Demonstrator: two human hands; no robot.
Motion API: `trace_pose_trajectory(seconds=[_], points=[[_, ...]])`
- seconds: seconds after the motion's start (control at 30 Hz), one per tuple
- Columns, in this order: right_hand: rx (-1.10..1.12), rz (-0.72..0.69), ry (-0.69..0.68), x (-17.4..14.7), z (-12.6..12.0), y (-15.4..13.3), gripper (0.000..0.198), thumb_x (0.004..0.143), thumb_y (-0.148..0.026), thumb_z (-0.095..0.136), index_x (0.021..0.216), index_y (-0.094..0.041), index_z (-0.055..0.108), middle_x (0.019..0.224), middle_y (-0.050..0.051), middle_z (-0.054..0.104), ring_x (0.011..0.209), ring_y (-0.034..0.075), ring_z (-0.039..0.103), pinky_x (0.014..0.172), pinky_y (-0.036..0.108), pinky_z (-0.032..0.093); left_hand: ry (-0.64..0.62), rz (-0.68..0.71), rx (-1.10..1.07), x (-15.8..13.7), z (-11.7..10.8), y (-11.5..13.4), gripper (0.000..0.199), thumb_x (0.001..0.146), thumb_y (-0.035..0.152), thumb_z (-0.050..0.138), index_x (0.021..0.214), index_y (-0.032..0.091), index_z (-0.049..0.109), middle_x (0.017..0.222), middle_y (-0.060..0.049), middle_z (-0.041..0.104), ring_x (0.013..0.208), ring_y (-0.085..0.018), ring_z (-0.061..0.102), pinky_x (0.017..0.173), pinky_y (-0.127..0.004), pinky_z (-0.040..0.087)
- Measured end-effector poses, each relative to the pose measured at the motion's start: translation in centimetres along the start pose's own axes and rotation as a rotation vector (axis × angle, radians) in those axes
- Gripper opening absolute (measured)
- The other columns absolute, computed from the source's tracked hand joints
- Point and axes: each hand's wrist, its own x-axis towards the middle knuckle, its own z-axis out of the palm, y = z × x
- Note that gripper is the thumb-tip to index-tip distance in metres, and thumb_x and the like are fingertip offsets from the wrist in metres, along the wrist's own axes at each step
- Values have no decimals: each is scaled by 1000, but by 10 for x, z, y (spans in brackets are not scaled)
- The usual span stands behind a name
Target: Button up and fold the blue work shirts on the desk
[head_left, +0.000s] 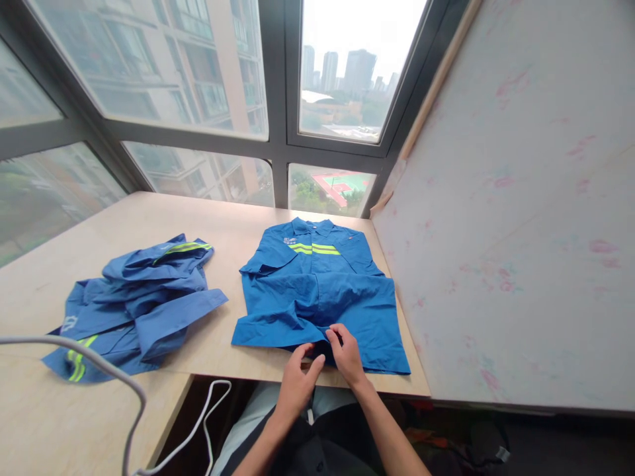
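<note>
A blue short-sleeved work shirt [357,297] lies front up on the table, collar toward the window, with yellow-green reflective stripes across the chest and a white logo. Its lower part is rumpled, and the near hem is lifted in the middle. At that raised hem my right hand [346,356] has thumb and forefinger closed on the cloth. Just left of it, my left hand [296,382] is at the hem's edge, thumb and fingers apart; some fingertips are hidden under the cloth.
Another blue garment [149,297] with reflective stripes lies crumpled on the left of the pale table [213,221]. A white cable [131,383] loops across the front left. A patterned white panel [506,218] borders the right side, and windows [342,73] stand behind.
</note>
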Motion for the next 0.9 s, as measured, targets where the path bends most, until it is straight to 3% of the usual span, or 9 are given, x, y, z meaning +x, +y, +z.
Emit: trace_pose_trajectory(seconds=[0.1, 0.2, 0.37, 0.63, 0.9], points=[[88, 1, -40, -3, 4, -16, 23, 94, -39, 54, 87, -19, 64, 82, 3, 67, 76, 17, 61, 71, 27, 48, -43, -16, -98, -1, 0, 19, 41, 78, 49, 70, 102, 15, 68, 106, -14, 72, 99, -27, 68, 83, -36, 54], [146, -35, -65, -7, 8, -29, 20, 94, -35, 54, 87, -20, 65, 83, 3, 66, 79, 17, 62, 74, 27, 49, 52, -56, -162, 2, 1, 28, 42, 71, 53, 75, 86, 15, 67, 88, -11, 74, 85, -25, 69, 78, -35, 54], [202, -85, -32, -13, 9, -38, 21, 95, -36, 55, 88, -20, 66, 88, 4, 67, 83, 18, 63, 79, 28, 50, 156, -182, -312, 9, -1, 25, 51, 64, 58, 80, 82, 11, 69, 80, -10, 73, 73, -22, 68, 71, -34, 55], [286, 55, 18, -10, 2, -42, 28, 92, -45, 59, 88, -19, 68, 86, 5, 69, 82, 19, 63, 77, 29, 51, 81, -43, -210, 7, -10, 41, 41, 72, 54, 72, 62, 16, 62, 61, -1, 61, 64, -16, 57, 64, -27, 46], [346, 145, -4, -5, -5, -55, 36, 86, -53, 65, 85, -18, 71, 76, 3, 66, 70, 16, 57, 67, 27, 49, 124, 14, -118, 11, -11, 38, 42, 71, 50, 71, 54, 19, 48, 52, 3, 47, 54, -11, 40, 52, -24, 31]])
